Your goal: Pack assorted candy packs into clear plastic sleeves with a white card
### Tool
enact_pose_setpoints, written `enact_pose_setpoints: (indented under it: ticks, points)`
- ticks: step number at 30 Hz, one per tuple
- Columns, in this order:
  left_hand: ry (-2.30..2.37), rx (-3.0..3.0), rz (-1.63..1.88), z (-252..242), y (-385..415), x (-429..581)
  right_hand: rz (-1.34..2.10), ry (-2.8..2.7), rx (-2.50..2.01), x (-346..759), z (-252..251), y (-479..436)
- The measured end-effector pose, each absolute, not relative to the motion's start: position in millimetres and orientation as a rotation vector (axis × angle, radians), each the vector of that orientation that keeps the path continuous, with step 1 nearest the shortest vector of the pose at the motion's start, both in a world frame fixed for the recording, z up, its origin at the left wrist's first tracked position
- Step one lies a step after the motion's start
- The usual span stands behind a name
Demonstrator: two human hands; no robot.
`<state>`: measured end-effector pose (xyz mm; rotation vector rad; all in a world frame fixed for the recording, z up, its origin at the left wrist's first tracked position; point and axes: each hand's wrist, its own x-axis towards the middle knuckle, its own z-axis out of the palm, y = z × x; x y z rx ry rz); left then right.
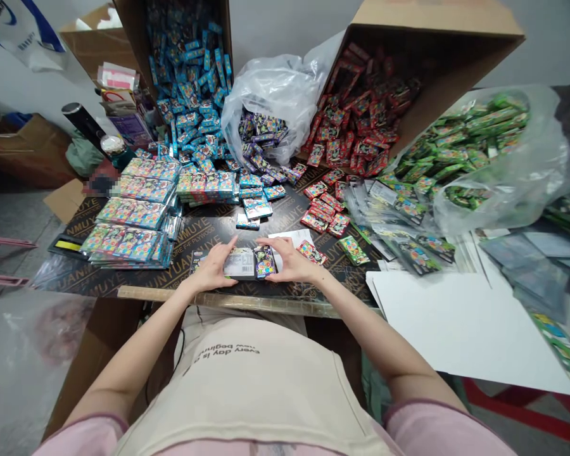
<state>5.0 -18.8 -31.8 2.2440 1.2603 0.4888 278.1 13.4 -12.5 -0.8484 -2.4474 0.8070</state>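
Near the table's front edge, my left hand (213,267) is closed on the left end of a clear plastic sleeve (239,262) with a pale barcode label. My right hand (291,261) grips a small purple box (265,259) with colourful print between thumb and fingers. The purple box meets the sleeve's right end; whether it is inside the sleeve I cannot tell. Just beyond my hands lies a blue box (247,221). By my right hand a red box (311,251) rests on white paper, and a green box (354,250) lies farther right.
Stacks of filled packs (126,244) stand on the left. Behind are a carton of blue boxes (190,95), a plastic bag of purple boxes (266,130), a carton of red boxes (361,120) and a bag of green boxes (484,133). Printed sleeves (408,228) and white sheets (456,323) lie right.
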Motion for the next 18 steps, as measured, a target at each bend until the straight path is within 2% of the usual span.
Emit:
enact_pose_setpoints:
  ticks: [14,18]
  points:
    - [1.274,2.122,0.699,-39.1,-23.9,8.7,0.776,-2.414,-0.865,270.6,-11.0,-1.9]
    - [1.298,2.06,0.737,-36.4,-22.7,11.2,0.661,-2.283,-1.018,270.2,-10.1,-9.0]
